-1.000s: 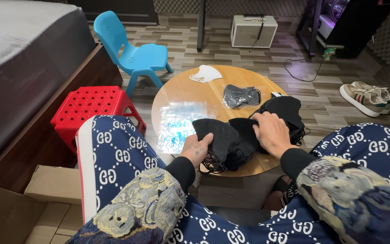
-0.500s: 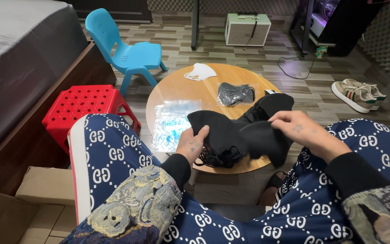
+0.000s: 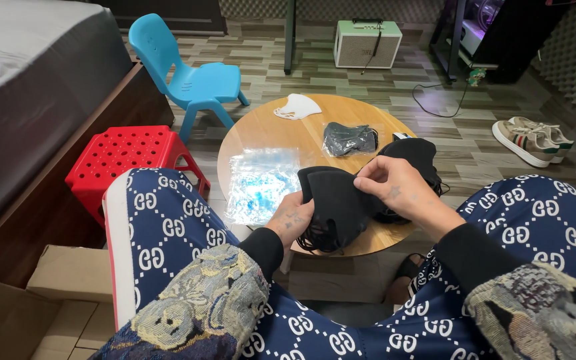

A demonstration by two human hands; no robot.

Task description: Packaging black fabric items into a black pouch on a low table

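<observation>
Round wooden table [image 3: 271, 137], black mask [image 3: 338, 200] pinched between left hand [image 3: 291, 220], right hand [image 3: 391, 187]

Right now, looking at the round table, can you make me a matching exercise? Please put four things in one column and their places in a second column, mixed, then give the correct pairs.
Things:
1. black mask
2. white mask
3. clear plastic bag
4. grey packet

Places:
A. far edge of the table
B. between the left hand and right hand
C. middle of the table, right of centre
D. flat on the table's left part

Pairs: 1-B, 2-A, 3-D, 4-C
</observation>
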